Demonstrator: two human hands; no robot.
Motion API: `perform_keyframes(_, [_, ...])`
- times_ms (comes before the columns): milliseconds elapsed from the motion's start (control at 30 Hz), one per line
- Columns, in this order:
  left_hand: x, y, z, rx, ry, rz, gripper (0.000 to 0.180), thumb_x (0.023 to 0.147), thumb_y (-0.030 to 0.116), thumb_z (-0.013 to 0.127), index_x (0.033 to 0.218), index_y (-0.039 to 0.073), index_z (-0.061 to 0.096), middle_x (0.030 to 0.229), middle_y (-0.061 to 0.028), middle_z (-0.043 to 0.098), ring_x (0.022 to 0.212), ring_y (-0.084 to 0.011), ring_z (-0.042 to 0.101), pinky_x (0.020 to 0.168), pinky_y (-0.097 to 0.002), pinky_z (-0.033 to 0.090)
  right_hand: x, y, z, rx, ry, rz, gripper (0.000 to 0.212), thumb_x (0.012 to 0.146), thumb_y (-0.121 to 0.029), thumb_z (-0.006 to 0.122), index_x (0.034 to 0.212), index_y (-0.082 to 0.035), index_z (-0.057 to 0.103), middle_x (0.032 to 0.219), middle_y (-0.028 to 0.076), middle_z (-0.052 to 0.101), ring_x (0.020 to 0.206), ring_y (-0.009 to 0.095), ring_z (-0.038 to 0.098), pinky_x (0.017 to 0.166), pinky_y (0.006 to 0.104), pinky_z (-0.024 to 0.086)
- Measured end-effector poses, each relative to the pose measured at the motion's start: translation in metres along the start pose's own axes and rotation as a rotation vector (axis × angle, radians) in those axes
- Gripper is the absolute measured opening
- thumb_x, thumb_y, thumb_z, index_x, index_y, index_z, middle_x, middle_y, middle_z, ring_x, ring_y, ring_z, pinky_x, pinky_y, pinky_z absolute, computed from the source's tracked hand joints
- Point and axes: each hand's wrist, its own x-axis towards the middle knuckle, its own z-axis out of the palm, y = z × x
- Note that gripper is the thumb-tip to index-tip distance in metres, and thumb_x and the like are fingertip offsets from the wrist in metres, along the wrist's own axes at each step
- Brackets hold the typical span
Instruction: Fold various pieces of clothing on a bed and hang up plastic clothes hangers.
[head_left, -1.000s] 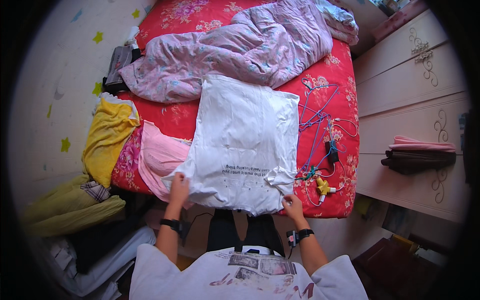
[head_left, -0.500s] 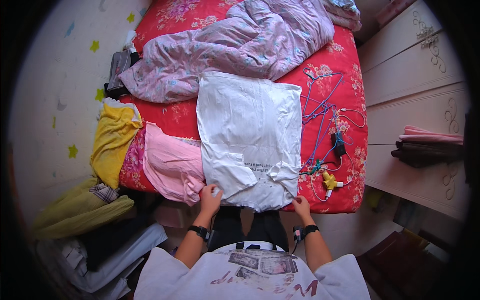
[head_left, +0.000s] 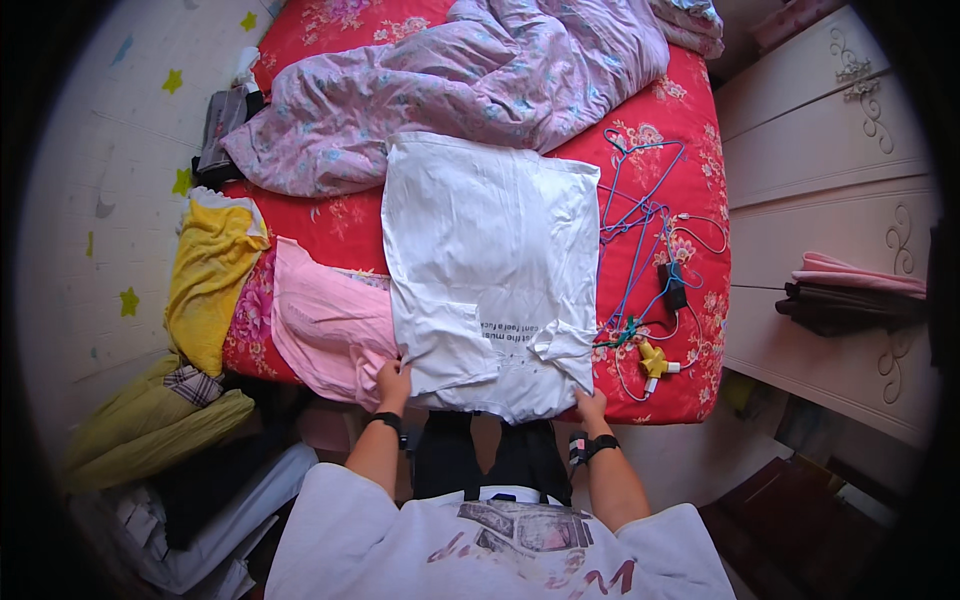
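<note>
A white T-shirt lies spread on the bed, its hem away from me and its collar side at the near edge. Both sleeves are turned inward over the body, beside dark print. My left hand is closed at the shirt's near left edge, fingers pinched together next to a pink garment. At the near right corner, my right hand pinches the shirt's edge. The fingertips of both hands are partly hidden.
Blue wire hangers, cables and a yellow-and-white plug adapter lie right of the shirt. A floral quilt is bunched beyond it. Yellow cloth hangs at the left bed edge, above piled clothes. A pale wardrobe stands right.
My left hand has moved outward to the left along the shirt's near edge. My right hand stays at its corner. The whole view has shifted slightly.
</note>
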Motion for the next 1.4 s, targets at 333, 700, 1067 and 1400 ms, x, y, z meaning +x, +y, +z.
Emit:
perform_keyframes(333, [-0.015, -0.049, -0.034, -0.509, -0.105, -0.315, 0.027, 0.087, 0.017, 0.062, 0.108, 0.000, 0.060, 0.101, -0.0110, 0.064, 0.089, -0.0157, 0.060, 0.078, -0.0283, 0.047, -0.021, -0.008, -0.003, 0.253, -0.029, 0.389, 0.034, 0.077, -0.020, 0.071, 0.106, -0.006, 0.060, 0.094, 0.008, 0.063, 0.080, 0.021, 0.060, 0.067, 0.0365, 0.048])
perform_keyframes(700, [-0.055, -0.076, -0.054, -0.843, -0.673, -0.790, 0.036, 0.094, 0.014, 0.052, 0.126, -0.002, 0.047, 0.113, -0.0143, 0.062, 0.097, -0.0265, 0.064, 0.082, -0.0397, 0.055, -0.054, 0.021, -0.021, 0.392, -0.571, 0.647, 0.025, 0.087, -0.015, 0.063, 0.110, -0.012, 0.055, 0.097, 0.002, 0.063, 0.086, 0.018, 0.062, 0.078, 0.0389, 0.053])
perform_keyframes(1067, [-0.073, -0.069, -0.132, -0.492, -0.730, -0.979, 0.030, 0.093, 0.013, 0.044, 0.119, 0.000, 0.049, 0.091, -0.0160, 0.065, 0.069, -0.0249, 0.068, 0.052, -0.0328, 0.057, -0.109, 0.024, -0.085, 0.377, -0.615, 0.794, 0.018, 0.089, -0.019, 0.062, 0.077, -0.011, 0.051, 0.058, -0.001, 0.051, 0.050, 0.011, 0.052, 0.059, 0.0297, 0.053])
perform_keyframes(1400, [0.091, 0.142, -0.190, -0.785, -0.911, -0.432, 0.029, 0.095, 0.027, 0.049, 0.113, 0.006, 0.056, 0.085, -0.0089, 0.064, 0.054, -0.0150, 0.060, 0.044, -0.0233, 0.049, -0.013, -0.230, -0.057, 1.061, -0.510, 0.325, 0.017, 0.092, -0.017, 0.054, 0.076, -0.012, 0.056, 0.055, -0.005, 0.052, 0.049, 0.009, 0.052, 0.057, 0.0261, 0.051])
